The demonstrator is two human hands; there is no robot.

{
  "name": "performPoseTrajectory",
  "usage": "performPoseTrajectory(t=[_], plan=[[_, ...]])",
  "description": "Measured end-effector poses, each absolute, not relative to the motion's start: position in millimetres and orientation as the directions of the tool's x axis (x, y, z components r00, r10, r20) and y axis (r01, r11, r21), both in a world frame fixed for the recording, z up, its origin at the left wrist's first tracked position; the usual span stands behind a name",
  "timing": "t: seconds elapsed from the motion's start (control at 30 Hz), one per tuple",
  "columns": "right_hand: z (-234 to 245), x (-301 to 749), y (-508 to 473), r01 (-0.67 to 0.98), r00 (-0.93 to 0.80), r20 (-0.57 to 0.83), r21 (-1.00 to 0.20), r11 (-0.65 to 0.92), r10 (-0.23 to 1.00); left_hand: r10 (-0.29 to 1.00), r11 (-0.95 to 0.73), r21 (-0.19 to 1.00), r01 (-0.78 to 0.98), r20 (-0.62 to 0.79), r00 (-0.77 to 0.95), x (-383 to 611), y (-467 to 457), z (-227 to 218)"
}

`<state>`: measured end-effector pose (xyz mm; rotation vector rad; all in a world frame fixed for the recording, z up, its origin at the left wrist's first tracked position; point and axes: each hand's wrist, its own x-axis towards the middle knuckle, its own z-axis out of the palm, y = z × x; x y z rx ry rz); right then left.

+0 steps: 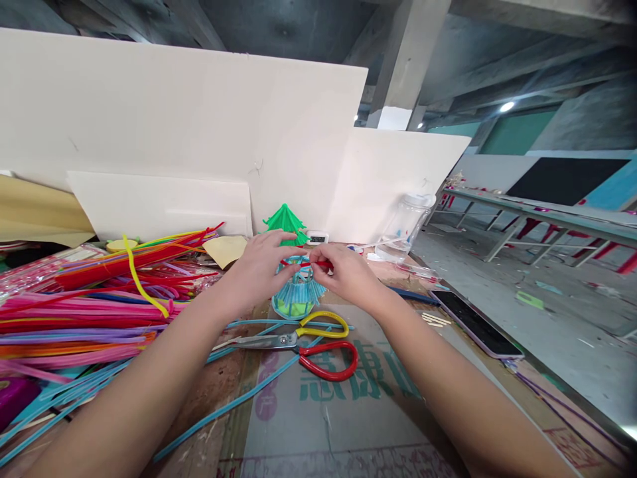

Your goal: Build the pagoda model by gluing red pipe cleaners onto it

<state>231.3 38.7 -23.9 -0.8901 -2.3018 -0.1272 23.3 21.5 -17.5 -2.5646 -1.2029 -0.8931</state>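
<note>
My right hand [343,271] pinches a short red pipe cleaner [309,264] between thumb and fingers. The fingers of my left hand [261,269] are closed around the other end of it, partly hidden behind the thumb. Just under both hands stands a small round structure of light blue pipe cleaners [297,297], with a pale green base; its top is partly covered by my fingers. A green pointed roof shape [284,219] rises behind my left hand. Scissors with one yellow and one red handle [328,362] lie open in front of the blue structure.
Bundles of coloured pipe cleaners [74,315] crowd the left side. Loose blue pipe cleaners [233,403] run beneath the scissors. To the right lie a phone [475,323] and small wooden sticks [436,320]. A clear plastic jar [402,229] stands before white boards [174,119].
</note>
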Motion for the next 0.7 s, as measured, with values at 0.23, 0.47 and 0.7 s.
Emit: performPoseTrajectory(t=[0.23,0.47,0.7], plan=[[-22,229,35,0.683,-0.553,0.635,-0.026,0.730,0.540,0.657,-0.671,0.094,0.735,0.534,0.532,19,30,-20],[-20,229,34,0.679,-0.577,0.636,0.024,0.733,0.513,0.675,-0.671,0.139,0.729,0.522,0.521,13,36,-16],[-11,232,27,0.695,-0.548,0.685,0.054,0.717,0.480,0.692,-0.649,0.139,0.748,0.517,0.504,16,34,-16]])
